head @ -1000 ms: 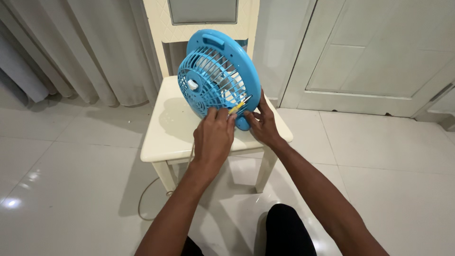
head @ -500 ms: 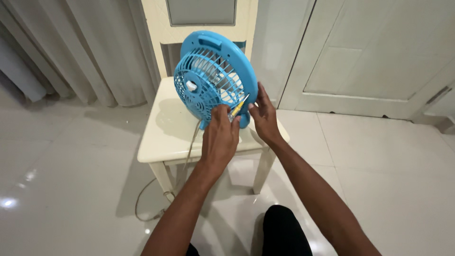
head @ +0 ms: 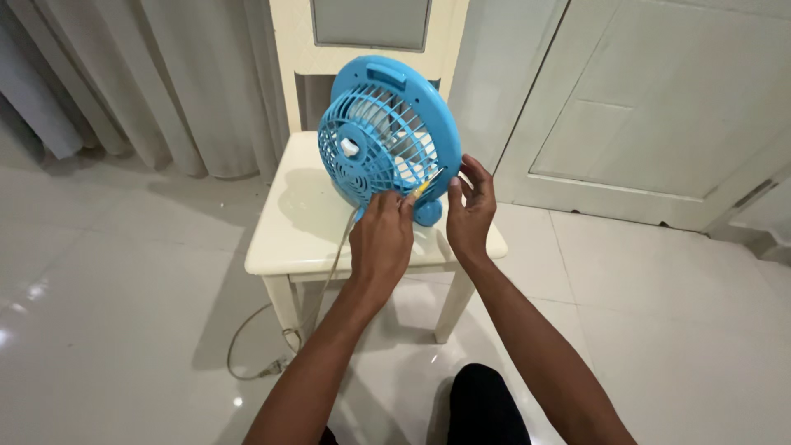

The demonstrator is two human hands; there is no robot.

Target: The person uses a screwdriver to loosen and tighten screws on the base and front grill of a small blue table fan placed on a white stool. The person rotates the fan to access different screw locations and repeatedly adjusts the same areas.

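A round blue table fan (head: 387,136) stands upright on the seat of a cream wooden chair (head: 305,227), its rear grille turned toward me. My left hand (head: 381,239) grips a yellow-handled screwdriver (head: 424,187) whose tip rests against the lower right rim of the fan. My right hand (head: 470,210) hovers just right of the rim with its fingers spread, holding nothing. Whether it touches the fan is unclear.
The fan's grey cord (head: 272,346) hangs off the chair's front and loops on the glossy white tile floor. Pale curtains (head: 148,74) hang at the left. A white panelled door (head: 651,107) stands behind at the right. My dark knee (head: 486,404) shows at the bottom.
My right hand has come off the fan's rim and opened its fingers. The left hand keeps the screwdriver at the same spot on the rim.
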